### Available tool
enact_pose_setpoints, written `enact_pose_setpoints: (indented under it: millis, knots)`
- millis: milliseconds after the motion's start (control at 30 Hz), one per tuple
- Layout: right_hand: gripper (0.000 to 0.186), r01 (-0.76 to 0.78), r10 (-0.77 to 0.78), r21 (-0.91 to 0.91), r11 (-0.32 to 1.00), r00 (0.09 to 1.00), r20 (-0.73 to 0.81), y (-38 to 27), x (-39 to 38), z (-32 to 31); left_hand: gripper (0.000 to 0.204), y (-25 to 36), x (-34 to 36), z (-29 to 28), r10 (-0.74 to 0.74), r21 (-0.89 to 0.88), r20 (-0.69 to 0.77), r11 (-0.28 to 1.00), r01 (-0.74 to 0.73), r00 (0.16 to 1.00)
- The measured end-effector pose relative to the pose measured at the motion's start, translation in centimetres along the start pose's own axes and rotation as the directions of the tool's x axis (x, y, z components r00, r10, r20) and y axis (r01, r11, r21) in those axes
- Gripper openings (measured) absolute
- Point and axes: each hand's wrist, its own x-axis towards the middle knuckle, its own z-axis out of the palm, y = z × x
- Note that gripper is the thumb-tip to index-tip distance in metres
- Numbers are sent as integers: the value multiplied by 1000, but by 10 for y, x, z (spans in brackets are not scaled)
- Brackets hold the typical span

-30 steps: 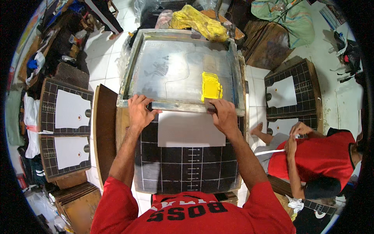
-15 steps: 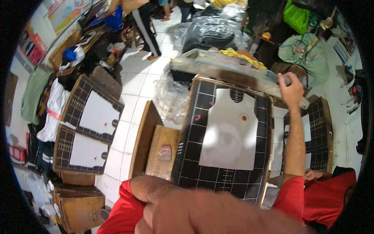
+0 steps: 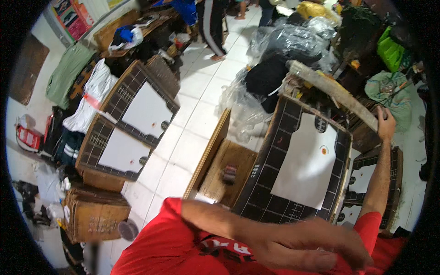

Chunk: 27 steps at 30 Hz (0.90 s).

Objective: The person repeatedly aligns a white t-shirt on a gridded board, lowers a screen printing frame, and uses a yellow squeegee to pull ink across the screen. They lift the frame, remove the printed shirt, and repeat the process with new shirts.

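Grip: right hand (image 3: 386, 124) has its fingers closed on the right end of the frame (image 3: 337, 92); left hand (image 3: 314, 243) is blurred before the red shirt (image 3: 158, 243), I cannot tell its grip | Frame: tilted at the far end of the black board (image 3: 257, 200) | White cloth (image 3: 305, 162): flat on this board

We look through one wide fisheye lens, the left of a head-worn pair, down and forward over the wearer's red shirt (image 3: 158, 236). The left hand (image 3: 316, 243) looms closest to us, low in view; the black board (image 3: 256, 201) sits farther off, slanted right of centre, while the tiled floor (image 3: 176, 153) recedes toward the top.
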Motion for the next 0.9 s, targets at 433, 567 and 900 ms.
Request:
enact_pose_setpoints:
  millis: [433,567,900]
  knots:
    - [56,-41,42,-9,999,996,74,-30,12,-23,29,69,-456,-177,276,-129,-937,292,948,-213]
    - [59,-60,64,-43,997,993,99,-31,17,-25,33,55,-482,-169,258,62,-963,505,861,-83]
    - [65,-106,122,-97,990,977,175,-32,31,-27,28,62,-480,-175,378,-15,-918,269,963,-120]
